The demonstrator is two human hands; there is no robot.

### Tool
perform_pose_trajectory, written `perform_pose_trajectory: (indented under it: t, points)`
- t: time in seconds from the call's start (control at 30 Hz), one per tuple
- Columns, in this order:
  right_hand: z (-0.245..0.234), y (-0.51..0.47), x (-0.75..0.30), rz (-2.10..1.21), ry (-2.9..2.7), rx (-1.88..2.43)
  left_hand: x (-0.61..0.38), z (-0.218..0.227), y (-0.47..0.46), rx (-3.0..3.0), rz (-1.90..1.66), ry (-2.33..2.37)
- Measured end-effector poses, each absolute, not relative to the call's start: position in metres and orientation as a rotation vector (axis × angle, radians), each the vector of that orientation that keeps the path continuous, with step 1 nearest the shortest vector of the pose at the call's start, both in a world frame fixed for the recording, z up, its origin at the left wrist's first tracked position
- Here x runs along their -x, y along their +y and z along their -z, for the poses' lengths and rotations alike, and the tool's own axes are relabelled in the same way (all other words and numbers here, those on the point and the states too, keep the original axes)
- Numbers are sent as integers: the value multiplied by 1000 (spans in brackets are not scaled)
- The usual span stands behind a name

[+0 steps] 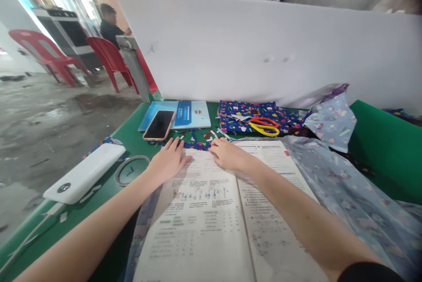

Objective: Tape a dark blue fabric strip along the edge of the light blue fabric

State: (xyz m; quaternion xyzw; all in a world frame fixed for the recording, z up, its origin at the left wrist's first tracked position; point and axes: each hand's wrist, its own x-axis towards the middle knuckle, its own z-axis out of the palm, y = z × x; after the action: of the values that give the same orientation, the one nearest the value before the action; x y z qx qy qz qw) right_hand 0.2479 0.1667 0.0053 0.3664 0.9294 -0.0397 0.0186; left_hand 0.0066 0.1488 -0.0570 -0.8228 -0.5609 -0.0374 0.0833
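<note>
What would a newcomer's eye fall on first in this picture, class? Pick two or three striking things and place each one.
Probably the large open book in the foreground, with the left hand at its top-left corner and the right hand near the top of its spine. Beyond it, orange-and-yellow-handled scissors stand out against a dark blue patterned sheet. At the left, a white power bank lies on the green table.

Phone partly over blue booklet; 1 white power bank; red chairs beyond
</note>
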Motion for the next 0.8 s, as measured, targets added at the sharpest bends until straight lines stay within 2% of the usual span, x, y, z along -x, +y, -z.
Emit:
perform_pose_trajectory:
  t: [0.2,0.4,0.53,0.63,0.8]
  points:
    - [-6,164,-245,14,2870,-1099,-12,53,146,2502,203,-1650]
    - [20,164,-237,-228,2980,-1248,-15,51,141,2431,241,-1648]
    - [32,166,-238,-208,3074,-1345,-22,40,131,2326,283,-1601]
    - [34,166,-239,-180,3094,-1389,-18,15,122,2248,192,-1693]
    - [27,163,-237,-324,3193,-1298,17,-38,114,2250,-202,-2071]
